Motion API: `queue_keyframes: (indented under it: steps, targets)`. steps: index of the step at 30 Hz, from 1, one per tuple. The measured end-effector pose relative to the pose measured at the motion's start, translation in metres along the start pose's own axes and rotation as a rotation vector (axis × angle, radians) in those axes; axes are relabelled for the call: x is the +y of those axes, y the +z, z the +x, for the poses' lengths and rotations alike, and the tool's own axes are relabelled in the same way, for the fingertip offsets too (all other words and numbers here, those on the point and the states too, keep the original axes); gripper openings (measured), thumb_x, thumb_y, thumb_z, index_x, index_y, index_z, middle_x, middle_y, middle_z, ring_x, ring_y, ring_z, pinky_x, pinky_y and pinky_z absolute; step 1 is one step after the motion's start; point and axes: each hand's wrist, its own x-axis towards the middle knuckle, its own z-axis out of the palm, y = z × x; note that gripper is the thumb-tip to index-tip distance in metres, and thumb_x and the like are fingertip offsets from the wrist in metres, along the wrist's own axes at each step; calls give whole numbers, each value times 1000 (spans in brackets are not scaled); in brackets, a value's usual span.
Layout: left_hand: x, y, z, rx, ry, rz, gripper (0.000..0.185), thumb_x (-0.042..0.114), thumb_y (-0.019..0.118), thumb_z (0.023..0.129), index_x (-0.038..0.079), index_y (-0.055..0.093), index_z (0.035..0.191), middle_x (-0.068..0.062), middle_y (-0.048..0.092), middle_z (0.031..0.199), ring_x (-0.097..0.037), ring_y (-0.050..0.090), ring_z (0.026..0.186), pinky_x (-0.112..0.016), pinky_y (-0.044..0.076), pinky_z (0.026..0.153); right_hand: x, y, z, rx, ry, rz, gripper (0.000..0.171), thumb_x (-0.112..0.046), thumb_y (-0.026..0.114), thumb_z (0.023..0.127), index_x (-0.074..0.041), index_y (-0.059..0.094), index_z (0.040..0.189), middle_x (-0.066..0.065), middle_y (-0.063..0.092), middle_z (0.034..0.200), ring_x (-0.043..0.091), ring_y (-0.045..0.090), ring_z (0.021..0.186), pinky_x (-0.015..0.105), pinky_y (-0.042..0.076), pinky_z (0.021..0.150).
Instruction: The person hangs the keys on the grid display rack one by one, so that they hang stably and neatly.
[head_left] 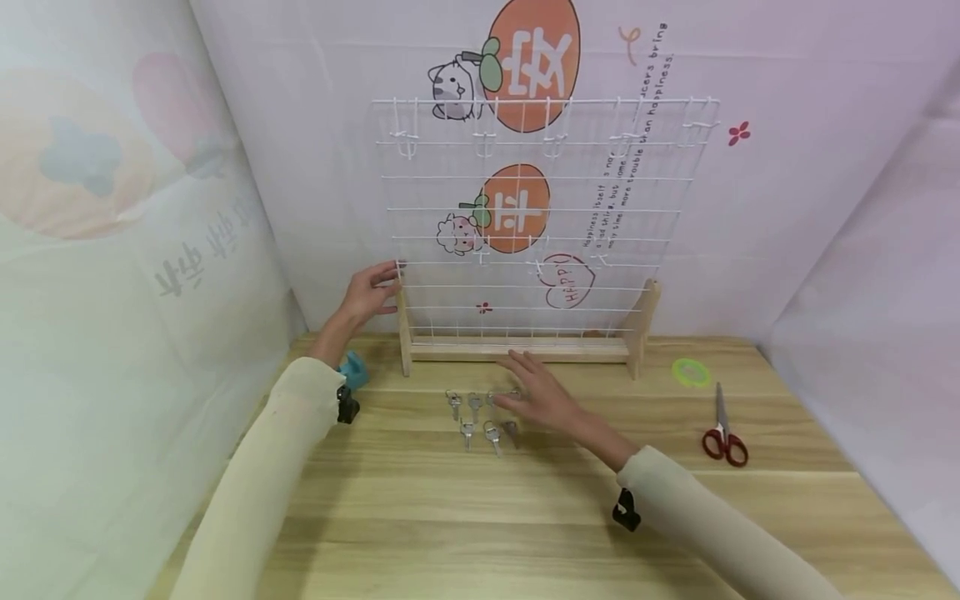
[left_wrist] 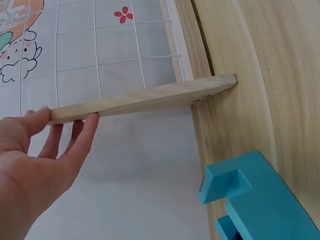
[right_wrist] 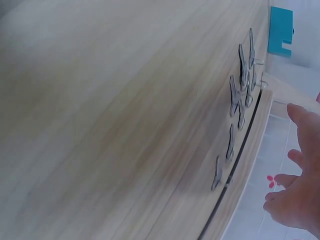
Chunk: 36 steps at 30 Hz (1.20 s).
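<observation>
A white wire grid rack stands upright at the back of the table on wooden side supports. My left hand is at its left side support. In the left wrist view the hand pinches the upper end of that support, thumb on one side and fingers on the other. Several metal keys with small rings lie on the table before the rack. Over them hovers my right hand, fingers spread and holding nothing; it partly hides some keys. The right wrist view shows that hand apart from the keys.
White hooks hang along the grid's top, with several more lower down. A teal notched object stands left of the rack. To the right lie a green ring and red-handled scissors. Printed cloth walls surround the table.
</observation>
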Motion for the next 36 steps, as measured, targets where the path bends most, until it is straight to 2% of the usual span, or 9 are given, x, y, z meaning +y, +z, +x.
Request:
queue_keyframes:
  steps: [3, 9, 12, 18, 21, 29, 36]
  targets:
    - [1, -1, 0, -5, -8, -18, 47, 1, 54, 107, 9, 52, 153, -21, 45, 158, -41, 48, 141, -62, 51, 105, -4, 7, 7, -9, -6, 31, 69, -31, 79, 94, -5, 50, 152, 22, 40, 161, 46, 34, 149, 63, 28, 122]
    - [1, -4, 0, -8, -24, -29, 46, 1, 54, 107, 9, 53, 152, -20, 44, 159, -39, 49, 141, -60, 51, 105, -10, 19, 24, 6, -94, 69, 55, -24, 81, 94, 0, 61, 139, 19, 59, 145, 37, 54, 136, 53, 45, 115]
    - [1, -5, 0, -16, -32, -28, 46, 2, 53, 108, 10, 53, 153, -18, 43, 160, -38, 48, 142, -58, 52, 105, -13, 25, 31, -17, -89, 81, 48, -23, 79, 95, -2, 65, 136, 14, 65, 139, 33, 59, 131, 48, 49, 112]
    - [1, -6, 0, -26, -36, -35, 46, 2, 53, 108, 10, 52, 154, -18, 43, 161, -38, 47, 143, -58, 52, 105, -24, 35, 42, -90, -32, 121, 38, -18, 77, 97, -4, 69, 131, 10, 70, 131, 30, 64, 123, 46, 53, 107]
    - [0, -6, 2, -33, -43, -47, 46, 2, 53, 108, 10, 52, 154, -19, 42, 161, -38, 46, 144, -59, 51, 106, -28, 40, 48, -118, -29, 104, 34, -16, 75, 98, -3, 70, 129, 10, 73, 126, 29, 67, 118, 44, 56, 104]
    - [1, -6, 1, -44, -63, -90, 47, 0, 53, 107, 9, 51, 154, -19, 39, 163, -37, 43, 146, -61, 49, 108, -32, 55, 56, -114, -43, 13, 23, -15, 78, 95, -9, 76, 117, 6, 78, 107, 22, 73, 100, 39, 62, 87]
    - [-1, -7, 3, -22, -68, -84, 46, 2, 55, 107, 10, 53, 153, -18, 41, 162, -36, 45, 145, -59, 51, 107, -33, 60, 62, -127, -8, -11, 19, -14, 79, 94, -13, 78, 113, 0, 78, 96, 12, 71, 84, 27, 59, 71]
